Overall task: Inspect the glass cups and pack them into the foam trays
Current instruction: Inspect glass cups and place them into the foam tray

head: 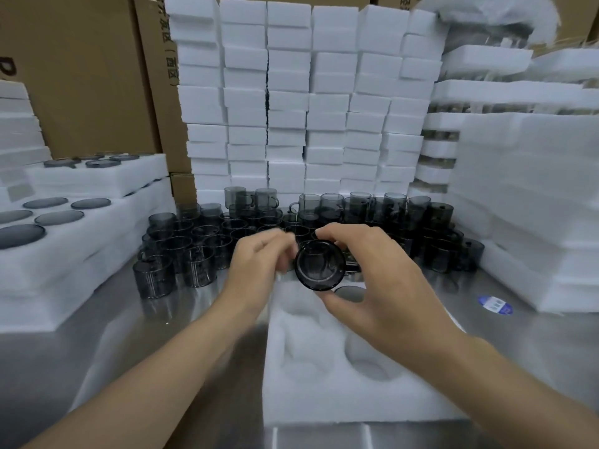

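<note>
**A smoked cup held over the foam tray**

My right hand (pixel 372 270) curls thumb and fingers (pixel 334 233) round a dark glass cup (pixel 319 265), tipped with one round end facing me, above the foam tray (pixel 324 393) on the steel surface (pixel 181 322). My left hand (pixel 259 259), blurred, meets its rim with bent fingers; whether they grip, I cannot tell. One tray pocket holds a cup (pixel 350 293); the others show bare foam. More cups (pixel 201 241) crowd behind.
</note>
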